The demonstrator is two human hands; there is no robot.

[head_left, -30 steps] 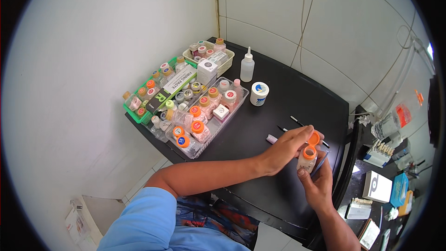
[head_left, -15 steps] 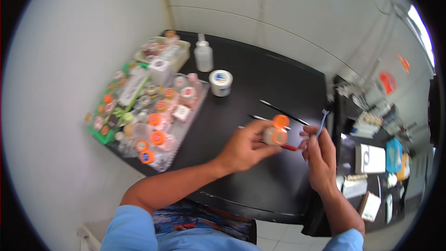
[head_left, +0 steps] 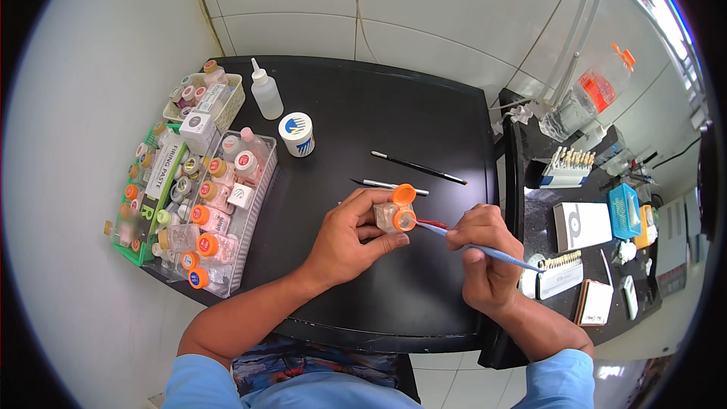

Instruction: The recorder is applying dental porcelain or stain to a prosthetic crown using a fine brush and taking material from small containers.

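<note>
My left hand (head_left: 344,236) grips a small clear bottle (head_left: 385,217) with an orange neck, tilted to the right. Its orange flip cap stands open above the mouth. In my right hand (head_left: 488,257), closed in a pinch, is a slim light-blue spatula (head_left: 500,256). The spatula's left end is at the bottle mouth; I cannot tell whether it is inside. A red piece of another item (head_left: 434,223) shows just behind that end. On the black table beyond my hands lie a thin dark brush (head_left: 420,167) and a pale-handled pointed tool (head_left: 394,186).
A white squeeze bottle (head_left: 266,95) and a white lidded tub (head_left: 296,136) stand farther back. At the left, a clear tray (head_left: 261,182), a green basket (head_left: 123,216) and a cream basket (head_left: 236,98) hold several small bottles. A side counter (head_left: 534,208) carries shade guides and boxes.
The blue spatula has turned from upright to lying across my right hand, its end now at the bottle mouth. The view has shifted, and the bottle is tipped toward the spatula.
</note>
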